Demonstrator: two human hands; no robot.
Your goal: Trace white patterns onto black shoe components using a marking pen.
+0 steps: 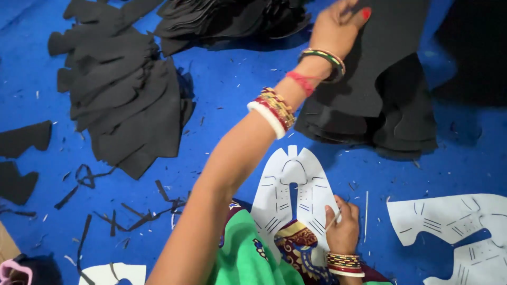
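Note:
My left hand point(338, 26) reaches across to the upper right and grips the top black cut piece point(391, 58), which lies over a stack of black pieces point(401, 126). Bangles and a red thread circle that wrist. Lower down, my right hand point(342, 229) rests on a white shoe-shaped paper template point(274, 195) on the blue surface point(227, 89). It pinches a thin white marking stick point(332, 220) against the template's right side. Green and patterned cloth of my clothing covers the template's lower part.
A large fanned pile of black cut pieces point(121, 100) lies at the left and another pile point(227, 21) at the top. A second white template point(454, 221) sits at the lower right. Black offcut strips point(137, 214) and scraps litter the lower left.

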